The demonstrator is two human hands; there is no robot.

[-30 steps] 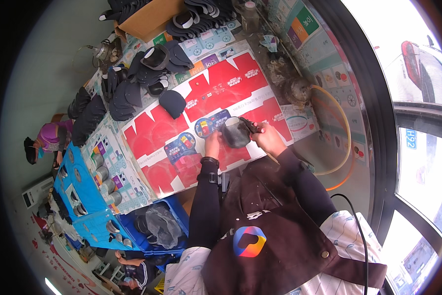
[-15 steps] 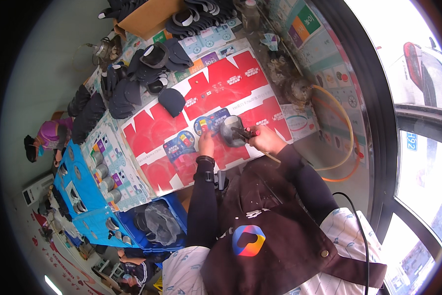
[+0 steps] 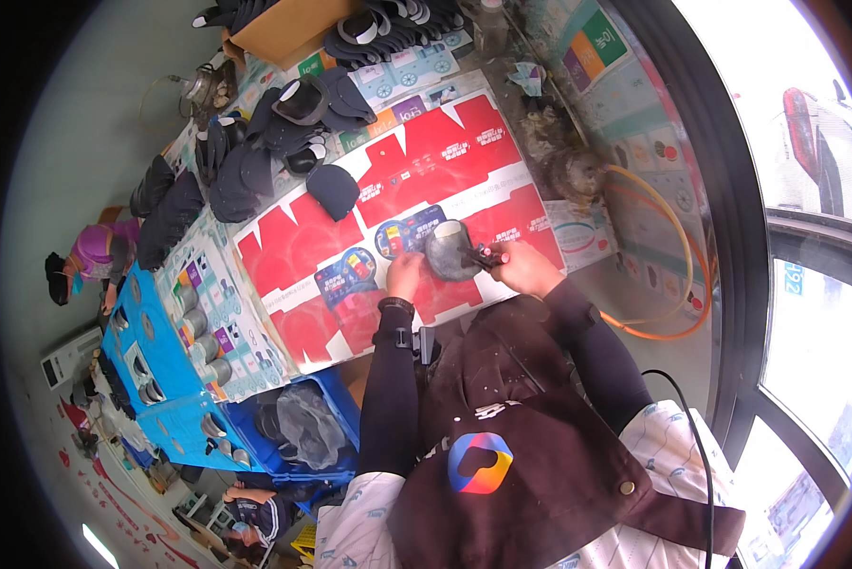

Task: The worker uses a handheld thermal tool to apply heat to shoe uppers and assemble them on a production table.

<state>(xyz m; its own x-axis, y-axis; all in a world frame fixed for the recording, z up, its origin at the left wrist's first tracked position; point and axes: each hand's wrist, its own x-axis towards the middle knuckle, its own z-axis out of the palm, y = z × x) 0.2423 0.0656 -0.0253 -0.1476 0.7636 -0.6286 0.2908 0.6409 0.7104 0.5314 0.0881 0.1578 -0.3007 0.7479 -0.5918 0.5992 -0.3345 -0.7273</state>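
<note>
My right hand is closed around a black spray-gun-like tool with red knobs. At the tool's front is a rounded grey cup with a pale top; whether it is joined to the tool cannot be made out. My left hand lies just left of the cup, fingers stretched forward over the red printed sheet. Nothing shows in its fingers. Ahead and to the left, a single dark curved piece rests on the sheet's edge.
Dark curved pieces are heaped at the left, with more beside a cardboard box at the far side. Yellow and orange hoses loop at the right. A blue bin stands below the table. Co-workers are at the left.
My right hand and the tool have shifted slightly to the right. My left hand has edged a little right, nearer the grey cup. The orange hose has swung outward and lower.
</note>
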